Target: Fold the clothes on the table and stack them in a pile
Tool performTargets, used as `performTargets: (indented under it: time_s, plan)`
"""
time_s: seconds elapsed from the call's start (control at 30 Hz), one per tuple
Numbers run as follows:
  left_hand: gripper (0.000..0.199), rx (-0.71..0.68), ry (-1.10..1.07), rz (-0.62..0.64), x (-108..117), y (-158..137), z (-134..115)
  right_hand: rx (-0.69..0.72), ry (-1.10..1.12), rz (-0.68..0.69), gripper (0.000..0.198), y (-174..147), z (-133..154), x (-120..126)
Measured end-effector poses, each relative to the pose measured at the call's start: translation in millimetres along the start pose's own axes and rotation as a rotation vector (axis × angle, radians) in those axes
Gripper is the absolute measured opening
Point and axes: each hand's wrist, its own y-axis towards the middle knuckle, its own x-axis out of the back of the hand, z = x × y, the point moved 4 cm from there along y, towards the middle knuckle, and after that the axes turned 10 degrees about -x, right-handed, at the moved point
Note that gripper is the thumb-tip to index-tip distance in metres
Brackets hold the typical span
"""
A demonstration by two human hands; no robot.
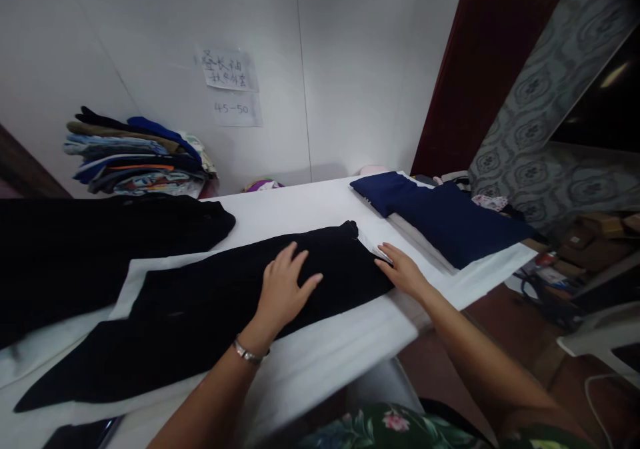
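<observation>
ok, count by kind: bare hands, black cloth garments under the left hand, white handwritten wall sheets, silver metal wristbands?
Bare hands: 2 (left hand, right hand)
Black cloth garment: 1
White handwritten wall sheets: 2
Silver metal wristband: 1
Total: 6

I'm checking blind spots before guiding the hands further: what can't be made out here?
In the head view:
Long black fabric garment: the patch beneath the left hand, which covers it.
Second black cloth, far left: the end cut off by the left edge.
Dark flat object, bottom left: unidentifiable, cut off by the bottom edge.
Pale grey cloth: partly covered by the navy-blue cloth.
</observation>
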Motion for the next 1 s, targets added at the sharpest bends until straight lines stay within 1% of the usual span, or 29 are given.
performTargets:
  time_s: [0.07, 0.13, 0.2, 0.23, 0.27, 0.33, 0.4, 0.5, 0.57, 0.6, 0.67, 0.73, 0.77, 0.8, 0.87, 0.9, 1.0]
  plan:
    - [0.053, -0.120, -0.008, 0.137, -13, -6, -6, -0.074, 0.077, 0.053, 0.048, 3, -16, -8]
    - [0.040, -0.154, 0.007, 0.203, -21, -7, 0, -0.094, 0.134, 0.069, 0.045, 5, -23, -16]
    - [0.020, -0.122, 0.046, 0.195, -22, 0, 12, -0.105, 0.174, 0.026, 0.041, 6, -24, -19]
    - [0.013, -0.094, 0.063, 0.181, -21, 5, 18, -0.113, 0.191, 0.001, 0.040, 6, -24, -20]
    - [0.010, -0.065, 0.073, 0.170, -21, 10, 24, -0.119, 0.205, -0.017, 0.039, 5, -23, -20]
    - [0.012, -0.010, 0.077, 0.157, -21, 18, 32, -0.113, 0.214, -0.009, 0.040, 4, -23, -20]
    - [0.014, 0.037, 0.076, 0.148, -22, 22, 35, -0.108, 0.211, 0.041, 0.041, 2, -25, -18]
    - [0.015, 0.086, 0.063, 0.132, -20, 21, 33, -0.159, 0.220, 0.119, 0.044, 1, -31, -13]
    - [0.017, 0.103, 0.044, 0.118, -14, 19, 26, -0.183, 0.239, 0.147, 0.046, 1, -33, -10]
    - [0.019, 0.091, 0.033, 0.111, -11, 17, 21, -0.177, 0.256, 0.159, 0.047, 1, -32, -8]
    - [0.026, -0.008, 0.001, 0.126, -6, 11, 8, -0.129, 0.296, 0.185, 0.050, 0, -26, -7]
    - [0.039, -0.153, -0.046, 0.194, -8, 4, -3, -0.071, 0.323, 0.220, 0.055, -4, -21, -6]
    - [0.041, -0.207, -0.071, 0.236, -10, 0, -6, -0.046, 0.330, 0.241, 0.059, -6, -19, -5]
    - [0.037, -0.239, -0.091, 0.270, -13, -2, -7, -0.024, 0.332, 0.260, 0.063, -9, -18, -5]
    - [0.020, -0.243, -0.105, 0.288, -17, -4, -4, 0.010, 0.326, 0.304, 0.068, -14, -18, -3]
    - [0.017, -0.231, -0.097, 0.274, -17, -2, -1, 0.026, 0.319, 0.329, 0.069, -17, -18, -2]
    - [0.026, -0.163, -0.017, 0.156, -9, 8, 7, 0.064, 0.270, 0.374, 0.068, -22, -19, -1]
